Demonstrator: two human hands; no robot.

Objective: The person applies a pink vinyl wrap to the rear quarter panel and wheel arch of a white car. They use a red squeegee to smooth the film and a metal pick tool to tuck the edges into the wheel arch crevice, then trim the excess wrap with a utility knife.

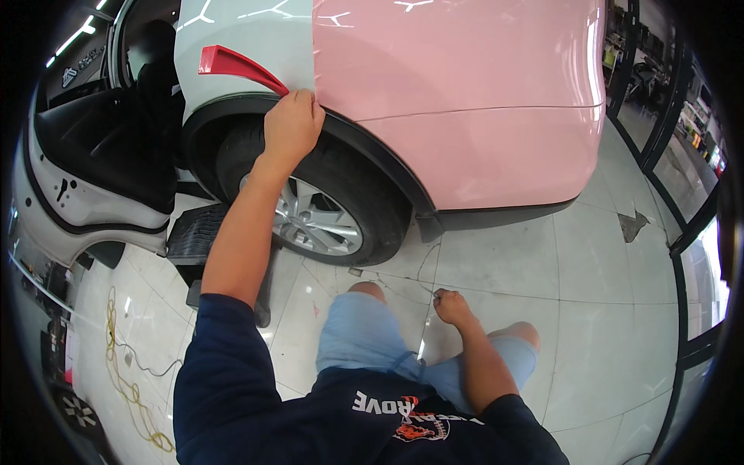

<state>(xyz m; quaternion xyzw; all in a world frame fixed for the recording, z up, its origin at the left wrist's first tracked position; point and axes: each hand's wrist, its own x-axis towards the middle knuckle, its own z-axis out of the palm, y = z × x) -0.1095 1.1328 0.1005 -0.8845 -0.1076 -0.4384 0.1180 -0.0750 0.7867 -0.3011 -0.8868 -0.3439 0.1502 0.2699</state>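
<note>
A red squeegee [236, 66] is gripped in the left hand [291, 124], upper left of centre in the frame, its blade laid flat against the pale car body [240, 35] just above the black wheel-arch trim [372, 151]. The fingers are clenched round the tool's end, right at the vertical edge where the pink wrap film [465, 85] meets the uncovered panel. The right hand [452, 307], in the lower centre, rests beside the knee with its fingers loosely curled; whether anything is pinched in them cannot be told. The step in hand appears to be the pressing down of the film's edge at the arch above the rear wheel [318, 221]. For the next move, firm, even strokes along the seam would seem needed, with the edge kept from lifting.
</note>
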